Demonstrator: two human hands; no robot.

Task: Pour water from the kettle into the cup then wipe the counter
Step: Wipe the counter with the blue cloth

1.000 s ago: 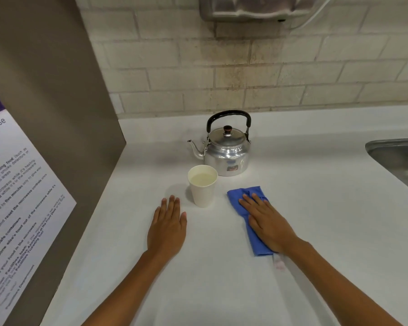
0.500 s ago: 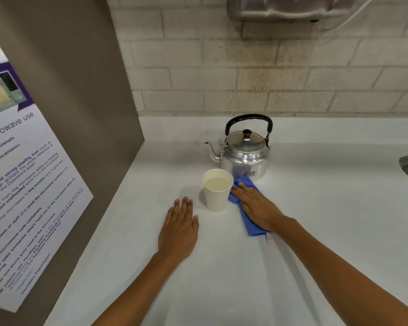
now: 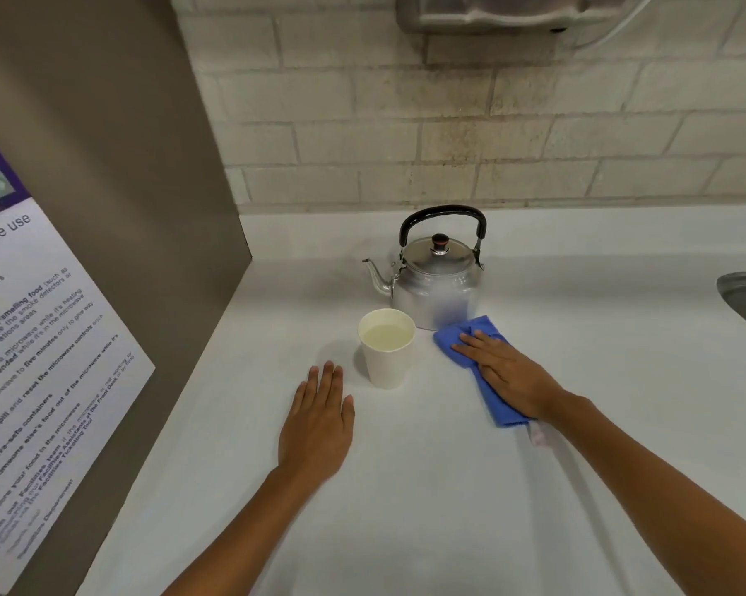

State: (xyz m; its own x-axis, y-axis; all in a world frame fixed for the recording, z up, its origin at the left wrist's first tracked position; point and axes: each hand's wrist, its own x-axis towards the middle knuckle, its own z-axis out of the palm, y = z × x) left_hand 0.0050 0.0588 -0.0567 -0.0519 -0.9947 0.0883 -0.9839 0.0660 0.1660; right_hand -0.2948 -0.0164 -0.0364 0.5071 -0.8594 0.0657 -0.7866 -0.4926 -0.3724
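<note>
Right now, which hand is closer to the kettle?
The right hand. It lies flat on the blue cloth just in front of the kettle. The left hand rests flat on the counter, further back, beyond the cup.

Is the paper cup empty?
No, the cup stands upright on the counter with pale liquid filling it nearly to the rim.

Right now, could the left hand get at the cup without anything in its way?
Probably yes. The left hand lies flat on the counter just short of the cup, bare surface between them; the cloth and kettle sit beyond.
</note>
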